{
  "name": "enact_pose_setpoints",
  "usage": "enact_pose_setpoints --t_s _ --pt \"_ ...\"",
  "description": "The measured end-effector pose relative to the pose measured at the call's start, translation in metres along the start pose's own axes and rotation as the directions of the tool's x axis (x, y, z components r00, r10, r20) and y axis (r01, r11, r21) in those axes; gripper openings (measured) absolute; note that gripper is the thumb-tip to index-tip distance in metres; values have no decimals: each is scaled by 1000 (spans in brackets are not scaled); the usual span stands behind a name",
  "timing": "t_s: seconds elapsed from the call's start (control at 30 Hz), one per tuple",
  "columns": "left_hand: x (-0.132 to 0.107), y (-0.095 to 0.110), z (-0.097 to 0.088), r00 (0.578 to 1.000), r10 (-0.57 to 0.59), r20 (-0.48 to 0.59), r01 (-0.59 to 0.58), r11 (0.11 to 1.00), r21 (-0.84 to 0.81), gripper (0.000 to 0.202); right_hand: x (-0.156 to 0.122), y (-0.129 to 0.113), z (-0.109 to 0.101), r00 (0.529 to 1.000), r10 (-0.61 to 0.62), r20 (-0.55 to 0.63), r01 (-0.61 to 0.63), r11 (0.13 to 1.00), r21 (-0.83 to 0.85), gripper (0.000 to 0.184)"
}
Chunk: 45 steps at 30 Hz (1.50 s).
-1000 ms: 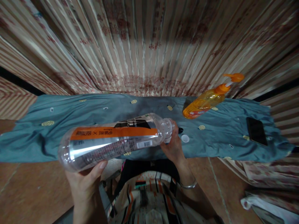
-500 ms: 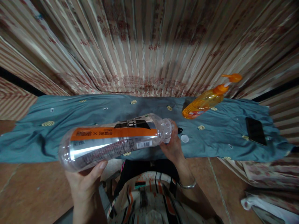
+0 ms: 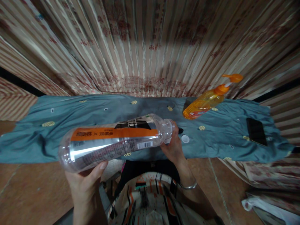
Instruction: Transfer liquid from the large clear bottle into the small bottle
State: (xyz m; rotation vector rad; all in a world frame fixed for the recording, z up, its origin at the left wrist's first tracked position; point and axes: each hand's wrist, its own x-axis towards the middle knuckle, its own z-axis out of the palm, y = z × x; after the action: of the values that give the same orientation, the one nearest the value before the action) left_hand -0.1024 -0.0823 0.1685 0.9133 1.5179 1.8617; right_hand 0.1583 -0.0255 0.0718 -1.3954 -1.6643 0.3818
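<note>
A large clear plastic bottle (image 3: 114,140) with an orange and silver label lies nearly sideways in the air above the table, its neck to the right. My left hand (image 3: 85,181) grips it from below near the base, the thumb along its side. Around the neck, my right hand (image 3: 174,143) is closed, its fingers partly hidden behind the bottle. The neck carries no visible cap. Just right of that hand, a round white cap (image 3: 185,139) lies on the cloth. A small black object (image 3: 180,131), partly hidden, is beside it.
A pump bottle (image 3: 203,103) of orange liquid stands at the back right of the table. Farther right lies a black phone (image 3: 256,132). A wrinkled teal cloth (image 3: 150,106) covers the narrow table, with striped curtains (image 3: 140,47) behind it.
</note>
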Motion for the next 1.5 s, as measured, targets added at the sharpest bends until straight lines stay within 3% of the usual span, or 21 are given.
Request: enact_pose_setpoints --t_s 0.4,0.8,1.07,1.5 --pt "0 4 4 1000 24 0 -24 999 -26 61 1 -1 -1 999 35 18 -35 999 25 90" --pt "-1 1 2 1000 -9 -19 9 1000 -6 75 1 -1 0 1000 0 -16 0 1000 21 85" --pt "1 7 9 1000 25 -1 -25 999 -46 66 1 1 0 1000 20 3 -20 999 28 91" --pt "6 8 9 998 57 23 -55 996 -66 70 0 1 1 1000 2 -5 -2 1000 9 87"
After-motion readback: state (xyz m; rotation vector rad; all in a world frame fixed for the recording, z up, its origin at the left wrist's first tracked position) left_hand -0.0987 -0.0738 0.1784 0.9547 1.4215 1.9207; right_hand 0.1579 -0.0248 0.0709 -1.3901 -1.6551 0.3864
